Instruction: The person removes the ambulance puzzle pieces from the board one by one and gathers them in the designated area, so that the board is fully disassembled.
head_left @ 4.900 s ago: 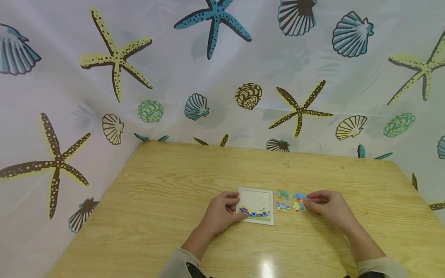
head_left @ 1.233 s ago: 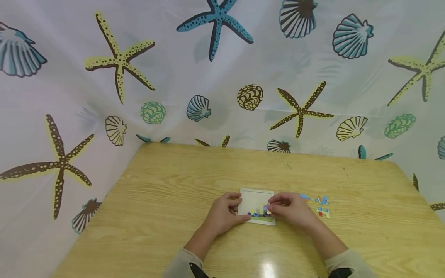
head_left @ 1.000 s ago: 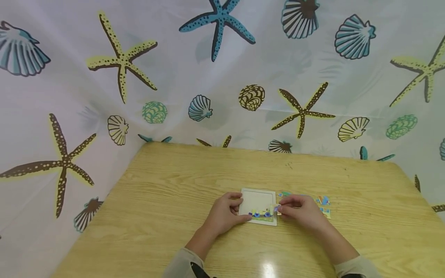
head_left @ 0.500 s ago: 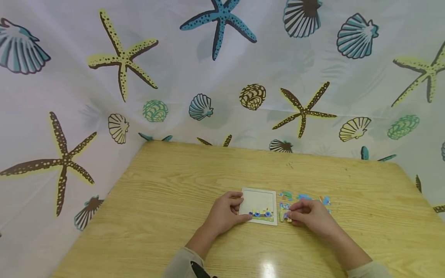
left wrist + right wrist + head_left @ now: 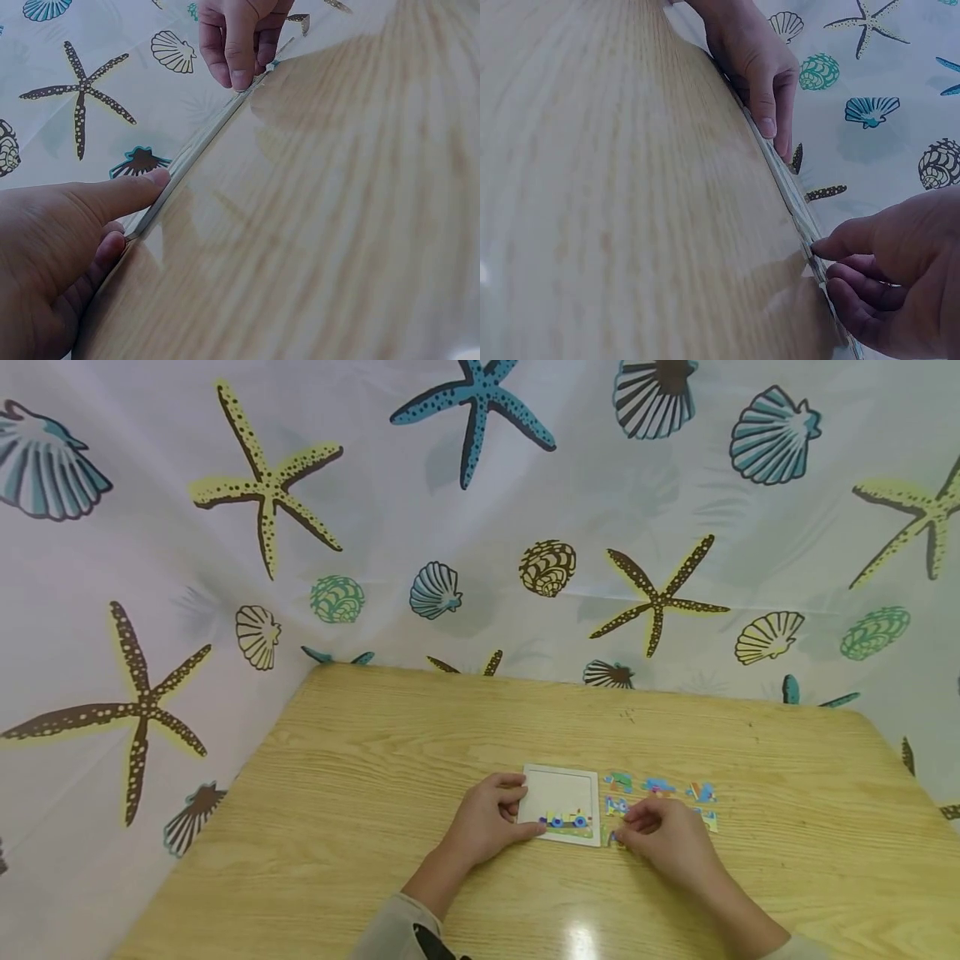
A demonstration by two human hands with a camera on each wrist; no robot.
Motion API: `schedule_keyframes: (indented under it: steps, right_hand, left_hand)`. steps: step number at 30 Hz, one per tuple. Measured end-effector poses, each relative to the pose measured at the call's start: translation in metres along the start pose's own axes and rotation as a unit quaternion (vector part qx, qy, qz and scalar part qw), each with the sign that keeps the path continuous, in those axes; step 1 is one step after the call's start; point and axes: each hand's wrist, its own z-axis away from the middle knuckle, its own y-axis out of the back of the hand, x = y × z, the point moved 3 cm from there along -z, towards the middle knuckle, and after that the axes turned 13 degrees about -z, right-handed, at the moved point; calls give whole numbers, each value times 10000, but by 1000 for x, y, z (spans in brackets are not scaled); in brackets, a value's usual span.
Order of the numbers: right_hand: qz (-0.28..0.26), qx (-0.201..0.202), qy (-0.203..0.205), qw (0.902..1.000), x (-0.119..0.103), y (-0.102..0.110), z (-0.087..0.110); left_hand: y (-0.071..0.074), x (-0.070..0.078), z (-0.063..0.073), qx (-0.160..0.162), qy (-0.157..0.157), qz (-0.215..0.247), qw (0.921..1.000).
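A square white puzzle board (image 5: pixel 561 790) lies on the table, with train-picture pieces (image 5: pixel 566 821) along its bottom row and bare backing above. My left hand (image 5: pixel 483 818) grips its left edge, thumb on the near-left rim and fingers at the side. In the left wrist view, that thumb of the left hand (image 5: pixel 75 232) presses the rim. Just right of the board, my right hand (image 5: pixel 667 839) pinches a small puzzle piece (image 5: pixel 615 838) at table level, partly hidden by the fingertips. In the right wrist view, the right hand's thumb and fingers meet low beside the board (image 5: pixel 787 184).
Loose puzzle pieces lie right of the board: a green one (image 5: pixel 619 782), a blue one (image 5: pixel 659 786), an orange-and-blue one (image 5: pixel 702 792) and others partly behind the right hand. A patterned sheet (image 5: pixel 480 527) hangs behind the wooden table (image 5: pixel 375 743).
My right hand went from the far pieces to the board's lower right with a piece, then drew back right, bringing it down beside the board. The left hand stayed on the board.
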Motion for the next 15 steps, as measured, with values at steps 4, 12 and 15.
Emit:
schedule_keyframes:
  steps: [4, 12, 15]
  right_hand:
    - [64, 60, 35, 10000, 1, -1, 0]
    - [-1320, -370, -344, 9900, 11, 5, -9]
    - [-1879, -605, -448, 9793, 11, 5, -11]
  left_hand:
    - [-1, 1, 0, -36, -7, -11, 10000]
    - [0, 0, 1, -51, -51, -4, 10000]
    - [0, 0, 1, -52, -16, -19, 10000]
